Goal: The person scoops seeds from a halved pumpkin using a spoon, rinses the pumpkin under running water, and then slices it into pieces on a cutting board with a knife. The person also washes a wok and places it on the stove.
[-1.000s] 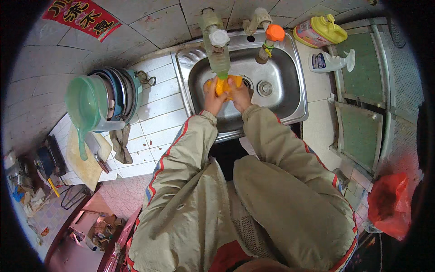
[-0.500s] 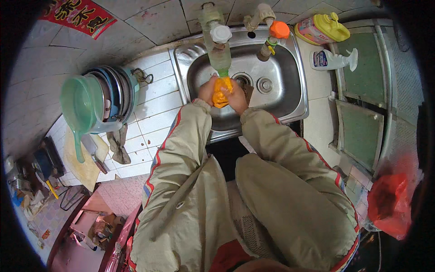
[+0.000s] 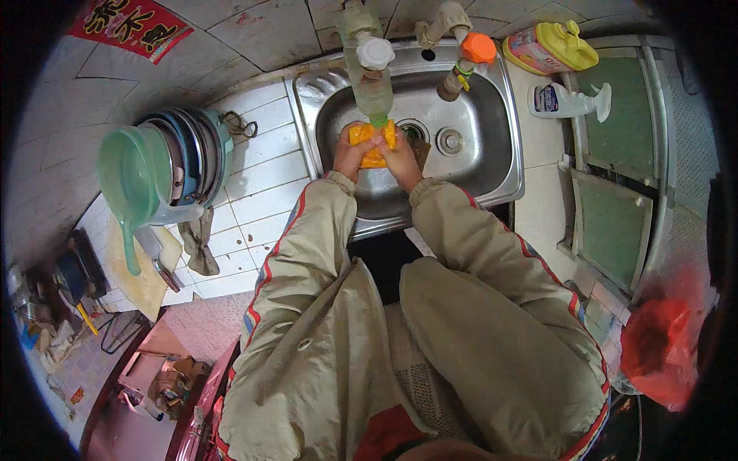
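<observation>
Over the left half of the steel sink (image 3: 496, 165), my left hand (image 3: 350, 156) and my right hand (image 3: 400, 159) grip a crumpled yellow-orange cloth (image 3: 372, 160) between them. Both thumbs press into its middle, and parts of it bulge out above and below the fingers. Right above the cloth is the green lower end of a clear plastic bottle (image 3: 373, 94), which hangs beneath a tap with a white knob (image 3: 375, 54). Whether water runs from it I cannot tell. A dark piece of something lies beside my right hand near the drain (image 3: 450, 141).
A second tap has an orange knob (image 3: 478, 48). To the right stand a yellow jug (image 3: 550, 50) and a white spray bottle (image 3: 565, 101). Stacked basins with a green ladle (image 3: 131, 177), a knife (image 3: 165, 274) and a chopping board (image 3: 127, 265) occupy the left counter. A red bag (image 3: 657, 349) hangs lower right.
My hands have turned and regrouped on the cloth, thumbs now over its middle. The cloth is spread wider and sits slightly higher, close under the bottle's end.
</observation>
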Action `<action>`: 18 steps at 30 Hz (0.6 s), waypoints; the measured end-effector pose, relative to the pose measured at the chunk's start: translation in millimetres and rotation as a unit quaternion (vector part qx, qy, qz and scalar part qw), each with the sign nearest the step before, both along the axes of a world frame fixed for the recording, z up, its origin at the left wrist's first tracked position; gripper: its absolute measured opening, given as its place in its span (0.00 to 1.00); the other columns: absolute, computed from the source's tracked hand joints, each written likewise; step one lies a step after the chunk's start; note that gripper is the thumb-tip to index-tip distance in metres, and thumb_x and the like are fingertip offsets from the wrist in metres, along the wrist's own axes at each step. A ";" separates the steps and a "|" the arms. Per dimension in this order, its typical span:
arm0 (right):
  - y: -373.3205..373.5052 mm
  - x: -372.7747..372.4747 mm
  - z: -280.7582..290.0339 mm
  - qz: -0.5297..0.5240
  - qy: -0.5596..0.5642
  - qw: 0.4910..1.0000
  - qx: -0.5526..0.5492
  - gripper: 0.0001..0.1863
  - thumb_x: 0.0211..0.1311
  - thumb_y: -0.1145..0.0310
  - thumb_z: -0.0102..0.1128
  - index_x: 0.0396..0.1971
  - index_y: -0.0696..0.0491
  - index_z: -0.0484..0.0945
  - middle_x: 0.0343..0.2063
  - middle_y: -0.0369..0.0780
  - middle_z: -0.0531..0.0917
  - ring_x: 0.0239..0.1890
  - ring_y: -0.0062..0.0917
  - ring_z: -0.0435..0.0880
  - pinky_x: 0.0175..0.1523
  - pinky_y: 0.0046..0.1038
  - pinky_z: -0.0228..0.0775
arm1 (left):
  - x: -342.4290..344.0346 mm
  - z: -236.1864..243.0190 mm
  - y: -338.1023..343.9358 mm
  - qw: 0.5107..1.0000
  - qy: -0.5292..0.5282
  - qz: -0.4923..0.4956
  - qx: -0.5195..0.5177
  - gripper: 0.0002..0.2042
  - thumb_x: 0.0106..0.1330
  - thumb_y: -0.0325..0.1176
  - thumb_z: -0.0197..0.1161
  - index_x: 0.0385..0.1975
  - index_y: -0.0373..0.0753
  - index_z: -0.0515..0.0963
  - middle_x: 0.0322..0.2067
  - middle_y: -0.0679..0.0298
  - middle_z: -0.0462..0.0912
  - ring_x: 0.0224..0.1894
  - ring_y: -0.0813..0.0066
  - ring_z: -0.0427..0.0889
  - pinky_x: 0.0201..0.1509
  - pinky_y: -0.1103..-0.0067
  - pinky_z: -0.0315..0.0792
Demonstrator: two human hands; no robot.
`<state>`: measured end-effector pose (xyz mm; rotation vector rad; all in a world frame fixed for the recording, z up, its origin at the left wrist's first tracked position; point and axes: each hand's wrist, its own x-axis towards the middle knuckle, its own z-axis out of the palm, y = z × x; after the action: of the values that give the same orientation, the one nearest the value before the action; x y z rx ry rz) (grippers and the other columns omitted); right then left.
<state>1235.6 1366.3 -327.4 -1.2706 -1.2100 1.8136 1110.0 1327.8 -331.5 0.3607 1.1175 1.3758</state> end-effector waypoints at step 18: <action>12.1 37.7 6.3 -0.257 0.108 0.940 -0.197 0.26 0.63 0.55 0.59 0.50 0.61 0.68 0.45 0.44 0.78 0.46 0.31 0.81 0.48 0.30 0.76 | 19.4 -21.8 -8.9 0.963 0.193 0.130 -0.135 0.23 0.60 0.17 0.54 0.56 0.41 0.65 0.46 0.59 0.75 0.47 0.66 0.77 0.49 0.72 0.74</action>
<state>1273.3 1378.4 -321.1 -1.3918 -0.3472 1.7754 1129.4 1318.9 -353.3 0.2952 1.7052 1.3890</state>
